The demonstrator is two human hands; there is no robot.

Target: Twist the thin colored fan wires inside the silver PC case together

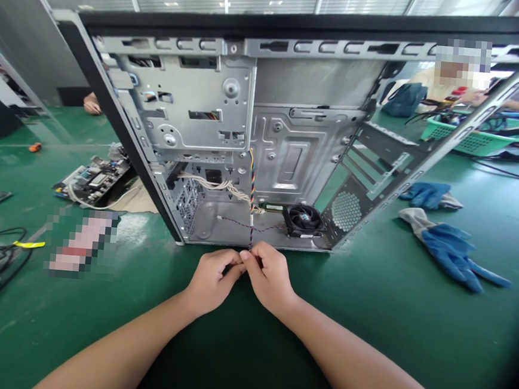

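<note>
Two bare hands meet at the near bottom edge of an open metal computer case [273,19] standing on a green surface [410,332]. Between them, a multicoloured twisted cable [253,182] hangs from the drive cage [194,111], down the middle of the opening and out to the fingertips.

From left to right, several things could go wrong. Toward the left, the loose white wires [228,186] pass near the twisted cable, and a sideways tug could tangle the two. At the centre, a hard pull could strain the twisted cable where it emerges below the drive cage, or scrape its insulation on the case's metal lip. Further right, a thin dark lead [234,222] crosses close to the twisted cable; if it were snagged, the black fan [305,218] could be dragged along the case floor.

The left arm slants in from the lower left, its hand [217,275] curled with thumb and fingers pinched on the cable's lower end. The right arm mirrors it from the lower right, that hand [273,273] pinching there too, thumb forward. The fingers hide the tip, so its connector cannot be made out.
</note>
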